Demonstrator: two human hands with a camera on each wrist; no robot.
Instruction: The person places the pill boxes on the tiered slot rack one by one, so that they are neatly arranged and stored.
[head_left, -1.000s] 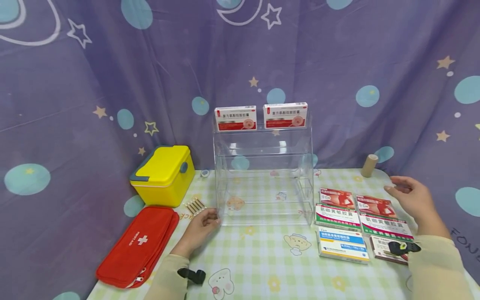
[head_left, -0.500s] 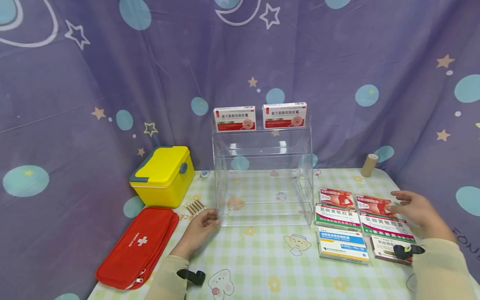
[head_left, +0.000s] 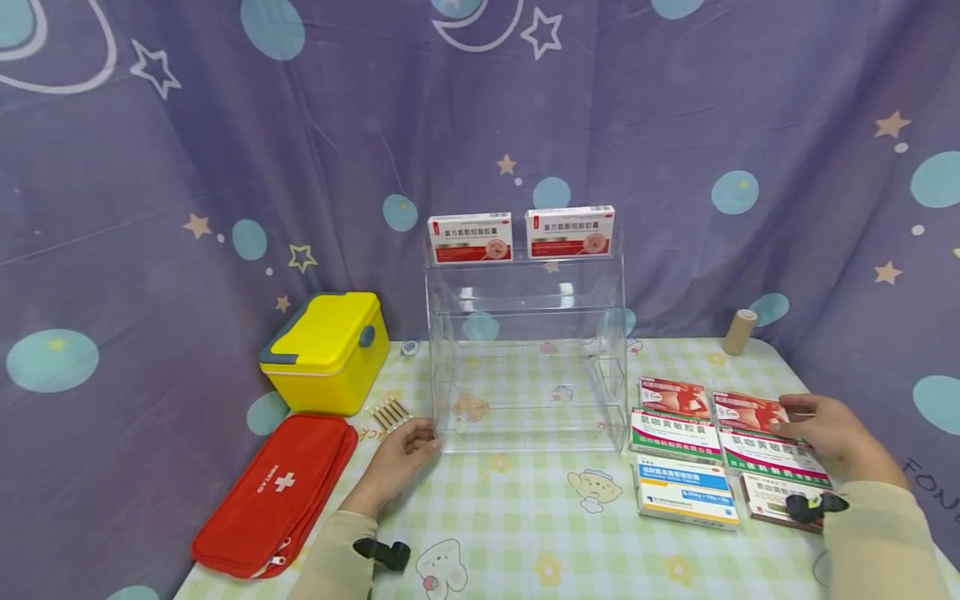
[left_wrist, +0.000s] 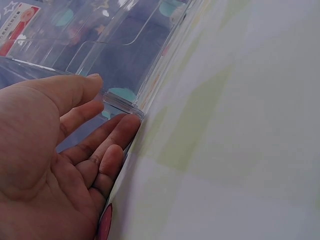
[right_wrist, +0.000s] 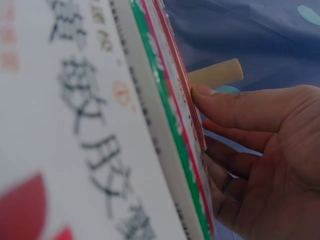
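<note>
A clear acrylic display rack (head_left: pixel 525 367) stands mid-table with two white-and-red medicine boxes (head_left: pixel 471 237) upright on its top tier. At the rack's lower left corner rests my left hand (head_left: pixel 401 458); in the left wrist view its loosely bent fingertips touch the rack's base, the thumb apart. On the right, my right hand (head_left: pixel 836 433) pinches the right end of a red medicine box (head_left: pixel 746 412) lying flat. The right wrist view shows the thumb (right_wrist: pixel 225 107) against that box's edge, with the other fingers partly hidden behind. Green-and-white boxes (head_left: pixel 675 435) lie nearer me.
Another red box (head_left: pixel 673 397), a blue-and-white box (head_left: pixel 686 492) and a brown-and-white box (head_left: pixel 776 498) share the right side. A tan roll (head_left: pixel 739 332) stands behind them. Left of the rack are a yellow case (head_left: pixel 326 350), a red first-aid pouch (head_left: pixel 277 492) and several small sticks (head_left: pixel 388 412).
My right hand has come down and inward from beside the boxes onto the right end of the red box. The left hand has stayed at the rack's corner.
</note>
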